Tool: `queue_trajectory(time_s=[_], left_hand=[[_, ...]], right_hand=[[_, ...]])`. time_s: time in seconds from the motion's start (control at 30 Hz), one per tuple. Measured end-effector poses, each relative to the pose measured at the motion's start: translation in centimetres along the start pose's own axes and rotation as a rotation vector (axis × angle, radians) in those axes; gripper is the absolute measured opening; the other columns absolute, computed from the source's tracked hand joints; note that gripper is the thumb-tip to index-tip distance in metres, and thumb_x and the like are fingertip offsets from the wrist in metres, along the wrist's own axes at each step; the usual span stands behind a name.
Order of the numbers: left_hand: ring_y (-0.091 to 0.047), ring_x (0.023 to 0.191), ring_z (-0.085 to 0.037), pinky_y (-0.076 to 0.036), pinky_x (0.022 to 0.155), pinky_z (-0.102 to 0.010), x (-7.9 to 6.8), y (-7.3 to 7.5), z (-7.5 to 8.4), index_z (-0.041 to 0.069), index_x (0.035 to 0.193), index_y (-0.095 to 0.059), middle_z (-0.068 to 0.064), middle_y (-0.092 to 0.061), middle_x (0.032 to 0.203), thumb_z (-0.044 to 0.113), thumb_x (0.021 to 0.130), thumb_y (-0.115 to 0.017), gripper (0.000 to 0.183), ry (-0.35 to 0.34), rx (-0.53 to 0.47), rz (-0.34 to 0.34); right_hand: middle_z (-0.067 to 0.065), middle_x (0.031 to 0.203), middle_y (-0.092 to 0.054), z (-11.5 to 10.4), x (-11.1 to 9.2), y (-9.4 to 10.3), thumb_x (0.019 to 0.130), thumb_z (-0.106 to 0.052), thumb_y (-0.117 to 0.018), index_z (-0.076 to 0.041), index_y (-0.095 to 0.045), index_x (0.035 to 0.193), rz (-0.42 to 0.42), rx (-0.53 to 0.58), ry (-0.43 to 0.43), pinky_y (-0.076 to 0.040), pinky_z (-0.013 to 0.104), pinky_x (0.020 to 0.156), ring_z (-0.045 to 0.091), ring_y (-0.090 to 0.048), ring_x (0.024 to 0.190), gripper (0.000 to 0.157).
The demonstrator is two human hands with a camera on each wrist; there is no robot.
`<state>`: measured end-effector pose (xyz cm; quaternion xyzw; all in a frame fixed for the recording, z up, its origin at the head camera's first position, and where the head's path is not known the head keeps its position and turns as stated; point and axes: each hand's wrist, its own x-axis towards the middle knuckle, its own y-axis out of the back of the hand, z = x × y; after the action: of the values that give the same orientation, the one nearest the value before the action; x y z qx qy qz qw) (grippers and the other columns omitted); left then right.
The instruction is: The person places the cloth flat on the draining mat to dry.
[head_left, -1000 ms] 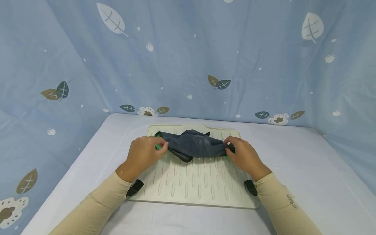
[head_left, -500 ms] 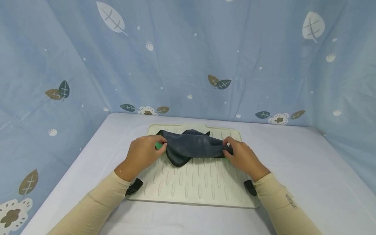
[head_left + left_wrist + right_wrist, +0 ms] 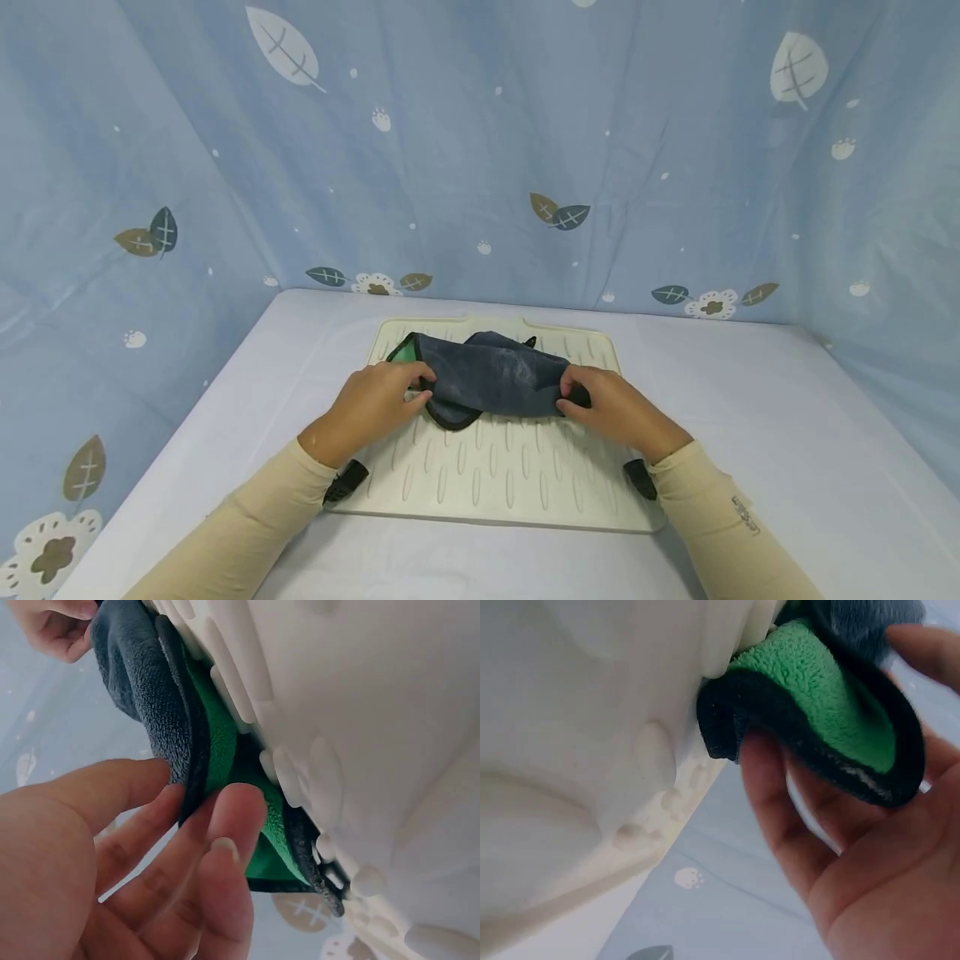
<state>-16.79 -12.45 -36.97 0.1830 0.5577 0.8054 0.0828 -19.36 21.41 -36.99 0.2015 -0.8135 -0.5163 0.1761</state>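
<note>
A dark grey cloth point(image 3: 498, 379) with a black border and a green underside lies folded across the far half of a cream ribbed mat point(image 3: 495, 475). My left hand point(image 3: 375, 408) pinches its left edge between thumb and fingers; the left wrist view shows the green side point(image 3: 217, 735) of the cloth there. At the right end, my right hand point(image 3: 615, 408) holds the cloth's edge, thumb on the grey face and fingers at the bordered end. Up close in the right wrist view, the green lining point(image 3: 802, 682) curls up within the black border.
The mat lies on a white-covered table point(image 3: 750, 433). A blue curtain point(image 3: 465, 150) with leaf and flower prints hangs behind and at both sides. Black wrist devices point(image 3: 345, 481) sit beneath both forearms.
Both hands have come slightly nearer, the right one also leftward. The grey cloth is lower and flatter, and more of its green left corner shows.
</note>
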Motion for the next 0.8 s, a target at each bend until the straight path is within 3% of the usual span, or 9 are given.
queue_trajectory(time_s=[0.1, 0.23, 0.47, 0.63, 0.8], left_hand=[[-0.061, 0.059, -0.010, -0.037, 0.046, -0.024, 0.0, 0.0, 0.0, 0.018, 0.106, -0.075, 0.000, -0.077, 0.095, 0.023, 0.091, -0.075, 0.016, -0.011, 0.005, 0.057], [-0.046, 0.045, -0.004, -0.030, 0.041, -0.023, 0.1, -0.1, 0.1, 0.017, 0.098, -0.077, 0.000, -0.077, 0.088, 0.022, 0.090, -0.076, 0.009, 0.000, 0.000, 0.140], [-0.058, 0.054, -0.007, -0.038, 0.044, -0.022, 0.2, 0.2, 0.3, 0.016, 0.090, -0.077, 0.001, -0.075, 0.079, 0.026, 0.088, -0.078, 0.010, 0.035, -0.023, 0.245], [-0.059, 0.055, -0.007, -0.039, 0.046, -0.021, 0.1, 0.4, 0.2, 0.012, 0.093, -0.076, -0.002, -0.076, 0.082, 0.015, 0.086, -0.079, 0.008, 0.041, -0.041, 0.278], [-0.048, 0.048, -0.004, -0.036, 0.046, -0.022, 0.1, 0.2, 0.0, 0.013, 0.093, -0.074, -0.001, -0.075, 0.082, 0.014, 0.088, -0.076, 0.006, 0.034, -0.076, 0.225]], right_hand=[[-0.002, 0.097, -0.065, -0.1, -0.1, 0.0, 0.092, -0.015, -0.071, -0.016, -0.060, 0.098, -0.017, 0.010, 0.030, -0.048, 0.037, 0.079, 0.012, -0.056, 0.082, 0.012], [0.000, 0.106, -0.066, -0.4, -0.3, 0.1, 0.090, -0.013, -0.068, -0.016, -0.061, 0.103, -0.058, 0.030, 0.010, -0.048, 0.038, 0.080, 0.014, -0.057, 0.087, 0.015], [0.000, 0.111, -0.064, -0.7, -0.5, 0.2, 0.087, -0.010, -0.065, -0.018, -0.059, 0.107, -0.127, 0.059, -0.026, -0.046, 0.038, 0.080, 0.016, -0.055, 0.090, 0.022], [0.001, 0.118, -0.063, -1.0, -0.5, 0.2, 0.085, -0.007, -0.066, -0.019, -0.058, 0.109, -0.165, 0.045, -0.014, -0.044, 0.037, 0.079, 0.016, -0.054, 0.089, 0.028], [0.004, 0.119, -0.063, -1.4, -0.6, 0.2, 0.084, -0.002, -0.068, -0.018, -0.058, 0.110, -0.175, 0.001, 0.011, -0.046, 0.037, 0.080, 0.016, -0.054, 0.091, 0.032]])
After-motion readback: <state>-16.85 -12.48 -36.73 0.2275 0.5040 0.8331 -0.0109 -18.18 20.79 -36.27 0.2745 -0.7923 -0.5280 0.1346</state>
